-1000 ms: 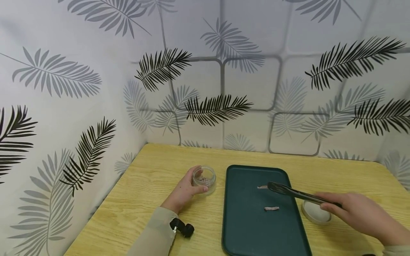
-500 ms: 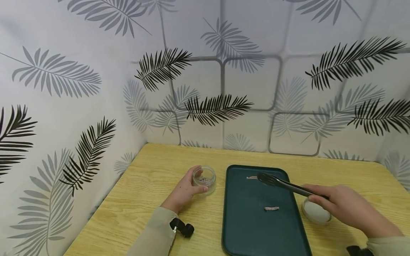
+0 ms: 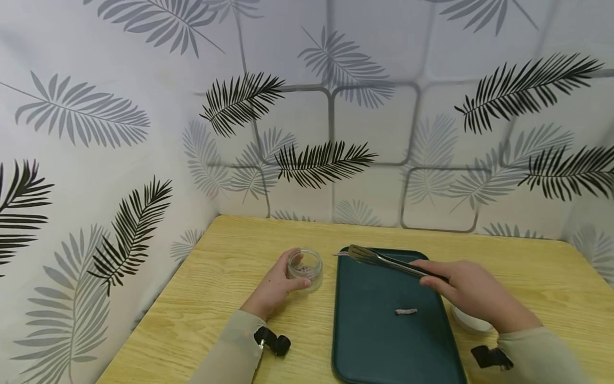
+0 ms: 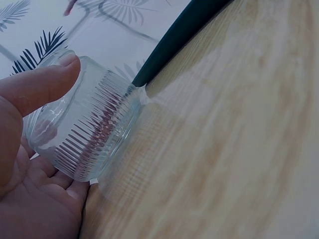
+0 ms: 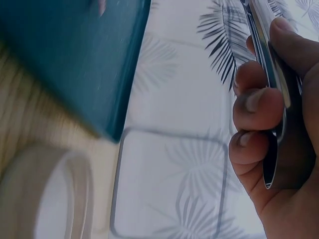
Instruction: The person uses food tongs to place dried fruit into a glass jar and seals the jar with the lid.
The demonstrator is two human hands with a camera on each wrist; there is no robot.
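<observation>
My left hand [image 3: 274,287] holds a small clear glass jar [image 3: 314,281] on the table, thumb on the near side and fingers around it. Small pinkish pieces lie at the bottom of the ribbed jar [image 4: 94,124] in the left wrist view. My right hand [image 3: 475,296] grips metal tongs [image 3: 395,264] above the dark green tray [image 3: 384,352]. At the tongs' tip, over the tray's far left corner, is a thin pale worm-like piece [image 3: 341,254]. A second worm-like piece [image 3: 405,311], pale with a dark end, lies on the tray.
A round, shallow whitish lid or dish [image 3: 469,322] rests right of the tray, partly hidden by my right hand. The wooden table [image 3: 192,309] meets leaf-patterned walls [image 3: 307,128] at the back and left.
My right hand has carried the tongs and the pale piece left and away from me, from over the tray's middle to its far left corner. The left hand and jar have stayed put.
</observation>
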